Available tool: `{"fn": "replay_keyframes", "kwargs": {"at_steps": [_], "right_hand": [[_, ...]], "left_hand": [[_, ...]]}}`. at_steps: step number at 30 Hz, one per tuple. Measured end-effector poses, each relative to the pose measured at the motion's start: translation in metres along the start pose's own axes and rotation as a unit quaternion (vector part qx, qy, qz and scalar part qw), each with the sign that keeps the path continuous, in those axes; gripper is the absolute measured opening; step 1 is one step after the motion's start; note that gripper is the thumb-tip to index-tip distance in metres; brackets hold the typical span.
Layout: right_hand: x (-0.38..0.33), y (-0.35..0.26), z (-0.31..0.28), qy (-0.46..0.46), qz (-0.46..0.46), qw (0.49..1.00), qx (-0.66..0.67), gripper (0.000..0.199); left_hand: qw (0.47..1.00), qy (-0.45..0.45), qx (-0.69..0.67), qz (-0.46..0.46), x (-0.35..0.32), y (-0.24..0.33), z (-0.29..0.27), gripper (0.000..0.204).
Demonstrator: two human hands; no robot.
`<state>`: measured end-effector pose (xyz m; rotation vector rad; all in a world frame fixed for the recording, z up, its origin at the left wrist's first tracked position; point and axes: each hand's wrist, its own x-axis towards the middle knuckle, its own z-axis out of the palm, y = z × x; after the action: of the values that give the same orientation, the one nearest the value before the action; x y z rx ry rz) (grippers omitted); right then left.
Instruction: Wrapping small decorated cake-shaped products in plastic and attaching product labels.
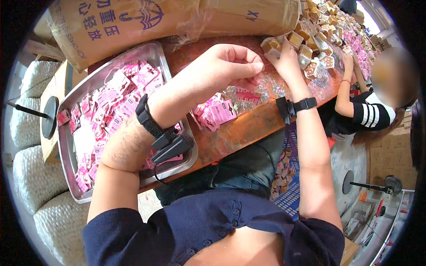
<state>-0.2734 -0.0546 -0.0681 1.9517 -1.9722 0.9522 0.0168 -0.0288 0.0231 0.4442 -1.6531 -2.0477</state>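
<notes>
My left hand (237, 64) is held over the table's middle, fingers curled and thumb pressed to them. Anything in that pinch is too small or hidden to name. My right hand (287, 60) reaches to the near-left edge of the pile, its thumb and fingers around a small brown block-shaped piece in clear wrapping (270, 45). Just below my left hand lies a small stack of pink printed cards (217, 113), with clear plastic bits beside it. Under my left forearm stands a metal tray (194, 153) full of pink cards (106, 99).
A big cardboard box (186, 20) lies along the table's far side. Several wrapped brown pieces (310, 42) are heaped at the right. A co-worker (368, 106) works there beside pink cards (359, 51). A blue crate (288, 195) with small pieces stands below the table (248, 126).
</notes>
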Motion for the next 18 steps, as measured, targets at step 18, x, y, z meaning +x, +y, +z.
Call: {"fn": "replay_keyframes", "kwargs": {"at_steps": [18], "right_hand": [[-0.069,-0.142,-0.119,-0.038,0.249,0.479,0.841,0.056]], "left_hand": [[0.866,0.138,0.395,0.275,-0.021,0.016,0.025,0.013]]}}
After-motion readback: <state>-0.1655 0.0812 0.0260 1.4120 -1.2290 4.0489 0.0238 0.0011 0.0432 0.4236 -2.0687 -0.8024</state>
